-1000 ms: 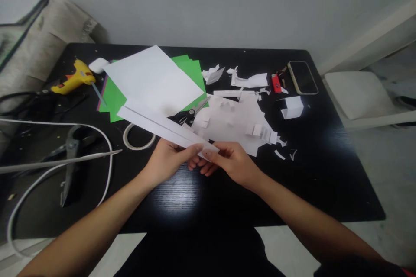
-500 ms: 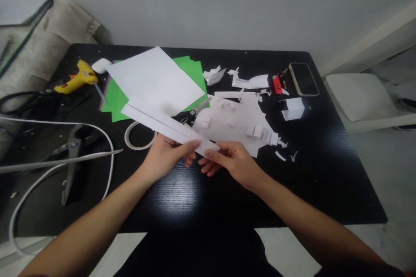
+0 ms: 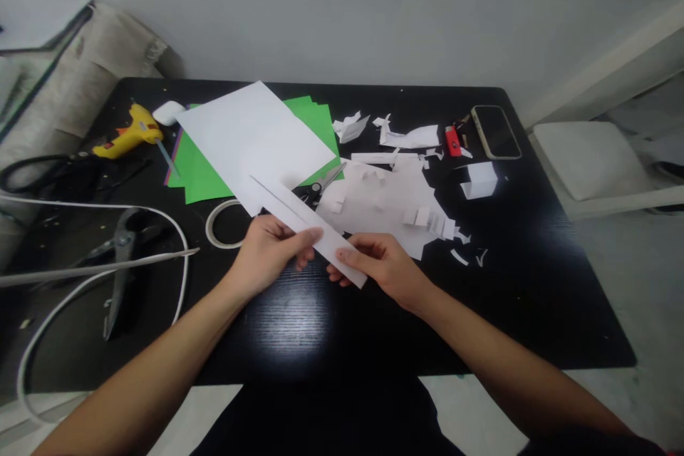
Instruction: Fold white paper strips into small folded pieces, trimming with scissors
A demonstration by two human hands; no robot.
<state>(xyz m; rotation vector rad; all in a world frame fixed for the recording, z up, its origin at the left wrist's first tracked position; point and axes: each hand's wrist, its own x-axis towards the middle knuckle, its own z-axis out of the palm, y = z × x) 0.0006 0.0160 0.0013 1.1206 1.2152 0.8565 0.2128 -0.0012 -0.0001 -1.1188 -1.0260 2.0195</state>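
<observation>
A folded white paper strip [image 3: 325,239] runs slantwise between my hands above the black table. My left hand [image 3: 275,246] pinches its middle, thumb on top and fingers underneath. Near its lower right end, my right hand [image 3: 374,263] grips the same strip, also thumb uppermost. A dark gap or line shows along the strip's upper left part, which overlaps a white sheet [image 3: 256,128] lying on green sheets [image 3: 200,182]. Just behind the strip lie scissors [image 3: 318,187], partly hidden. A roll of tape [image 3: 211,228] sits beside my left hand.
A yellow glue gun [image 3: 136,134], pliers [image 3: 122,256] and a white cable [image 3: 184,256] occupy the left side. Cut paper [image 3: 392,189] and scraps lie right of centre. A red lighter [image 3: 452,141], a phone [image 3: 496,132] and a small paper box [image 3: 479,179] are at the right.
The strip has shifted down and to the right through my hands, so its lower end now sticks out past my right thumb. Both hands still hold it in nearly the same place.
</observation>
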